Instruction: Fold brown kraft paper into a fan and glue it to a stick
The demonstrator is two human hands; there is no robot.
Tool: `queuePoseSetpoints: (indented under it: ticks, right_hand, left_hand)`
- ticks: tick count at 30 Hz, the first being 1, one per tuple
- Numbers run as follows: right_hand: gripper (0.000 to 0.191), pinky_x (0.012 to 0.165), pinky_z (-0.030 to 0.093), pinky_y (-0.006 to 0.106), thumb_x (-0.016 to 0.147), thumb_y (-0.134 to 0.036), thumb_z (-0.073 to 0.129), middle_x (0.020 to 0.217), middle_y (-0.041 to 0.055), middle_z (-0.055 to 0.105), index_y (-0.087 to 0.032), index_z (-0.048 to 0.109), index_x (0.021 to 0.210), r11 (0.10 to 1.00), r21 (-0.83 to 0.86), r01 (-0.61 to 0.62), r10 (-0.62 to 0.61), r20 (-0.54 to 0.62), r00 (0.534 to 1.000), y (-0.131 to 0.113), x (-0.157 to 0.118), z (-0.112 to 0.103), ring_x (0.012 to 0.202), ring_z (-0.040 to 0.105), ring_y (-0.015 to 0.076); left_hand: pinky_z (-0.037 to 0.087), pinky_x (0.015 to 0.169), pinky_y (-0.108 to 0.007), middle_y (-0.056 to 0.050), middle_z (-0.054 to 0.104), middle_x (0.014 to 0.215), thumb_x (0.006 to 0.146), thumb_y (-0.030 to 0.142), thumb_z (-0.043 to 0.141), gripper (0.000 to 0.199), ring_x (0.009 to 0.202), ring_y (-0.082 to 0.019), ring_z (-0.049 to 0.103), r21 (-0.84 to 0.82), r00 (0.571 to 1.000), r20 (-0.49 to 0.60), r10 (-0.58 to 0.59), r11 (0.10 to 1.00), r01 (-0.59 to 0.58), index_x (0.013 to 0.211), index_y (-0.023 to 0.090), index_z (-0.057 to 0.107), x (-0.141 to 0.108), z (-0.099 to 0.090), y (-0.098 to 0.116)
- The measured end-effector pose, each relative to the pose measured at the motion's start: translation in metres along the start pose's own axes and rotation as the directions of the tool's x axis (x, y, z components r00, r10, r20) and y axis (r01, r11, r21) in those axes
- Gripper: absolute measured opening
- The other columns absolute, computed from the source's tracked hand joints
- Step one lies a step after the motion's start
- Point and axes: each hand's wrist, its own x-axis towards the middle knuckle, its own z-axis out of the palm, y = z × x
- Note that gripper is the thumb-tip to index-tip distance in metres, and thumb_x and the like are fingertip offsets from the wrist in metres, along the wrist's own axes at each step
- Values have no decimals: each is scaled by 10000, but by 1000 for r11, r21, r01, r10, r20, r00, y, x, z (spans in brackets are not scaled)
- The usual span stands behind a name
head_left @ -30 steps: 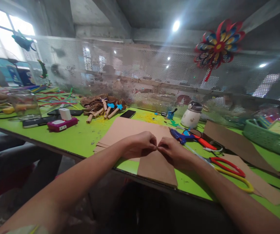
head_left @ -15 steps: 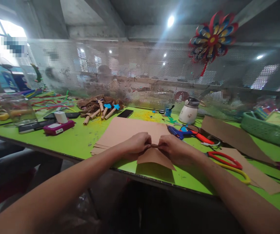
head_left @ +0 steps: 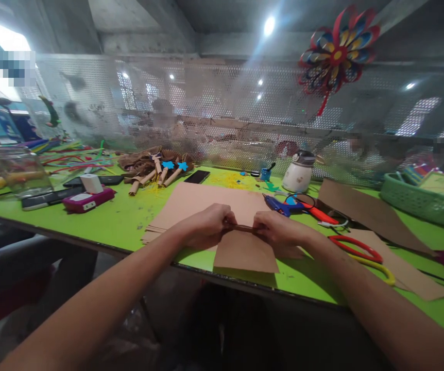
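Note:
Both hands pinch one sheet of brown paper (head_left: 246, 252) along a narrow folded strip at its far edge. My left hand (head_left: 211, 224) grips the strip's left part with curled fingers, and my right hand (head_left: 278, 228) grips its right part. A short stretch of the fold shows between them. The paper's loose end hangs toward me, over the front part of the green table. Beneath and behind my hands lies a stack of brown paper sheets (head_left: 202, 198). Just beyond my right hand is a blue glue gun (head_left: 278, 204).
Scissors (head_left: 355, 247) with red and yellow handles lie by my right forearm. A white kettle-shaped jug (head_left: 298, 172), a green basket (head_left: 419, 203) and a phone (head_left: 198, 177) stand or lie farther back. At left are a purple power strip (head_left: 88, 200) and a glass jar (head_left: 21, 172).
My hands have moved slightly apart along the folded strip. The loose end of the paper now lies flatter and shows more of its surface. At far left, another person's hand has left the view.

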Motion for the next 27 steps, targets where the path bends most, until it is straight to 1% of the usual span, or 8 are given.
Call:
queuePoseSetpoints:
  ticks: [3,6,11,15,18,21,24,27]
  right_hand:
    - [124,545,320,210,745,-163,508,778,35,602,-167,611,815,1000,-23,-4,5,29,1000,-2,-2,-4,665,488,127]
    - [135,551,319,210,734,-141,493,783,37,600,-162,604,808,998,-55,-5,8,57,998,-4,-4,-8,670,482,129]
    - [140,530,303,201,712,-108,473,766,36,601,-160,583,782,994,-108,-14,25,104,994,-4,-7,-12,652,475,126]
    - [113,508,278,206,717,-128,484,749,34,595,-165,575,773,986,-166,-26,42,91,995,-9,-9,-12,628,470,125]
    - [73,499,267,218,741,-166,496,739,39,588,-168,568,753,983,-180,-40,57,90,994,-14,-10,-11,609,471,127]
    - [59,508,265,238,744,-149,507,751,54,584,-169,563,741,975,-219,-38,54,65,996,-19,-10,-10,617,480,138]
    - [73,552,287,259,752,-131,510,801,80,588,-166,573,764,955,-295,-8,13,15,1000,-20,-9,-6,697,508,171]
    - [83,600,303,269,795,-172,505,823,87,591,-171,589,797,942,-333,41,-51,-21,998,-18,-7,-1,760,523,189]
  left_hand:
    - [338,596,-237,-53,645,815,650,57,473,304,692,-138,514,29,999,30,-11,1000,10,860,129,682,-2,-4,4]
    - [345,617,-242,-56,638,843,636,36,468,337,711,-140,512,17,998,46,-31,999,31,891,130,667,-4,-7,8]
    - [352,624,-243,-46,619,852,622,27,476,360,733,-147,513,89,998,56,4,996,-9,910,142,658,-6,-9,8]
    - [349,611,-229,-43,589,847,652,50,497,308,722,-134,505,174,993,69,98,979,-109,892,154,660,-8,-8,10]
    - [352,632,-238,-49,564,815,715,101,494,221,719,-135,499,225,983,30,181,957,-184,850,158,660,-13,-6,16]
    - [354,645,-258,-61,543,792,757,151,483,189,725,-153,487,290,969,-6,248,928,-235,826,165,658,-17,-5,22]
    - [355,648,-270,-70,535,777,743,141,497,179,725,-169,483,336,963,14,268,906,-257,813,165,660,-18,-6,26]
    - [353,646,-272,-73,540,761,731,127,502,159,712,-171,484,359,962,16,273,896,-261,772,157,653,-18,-7,27]
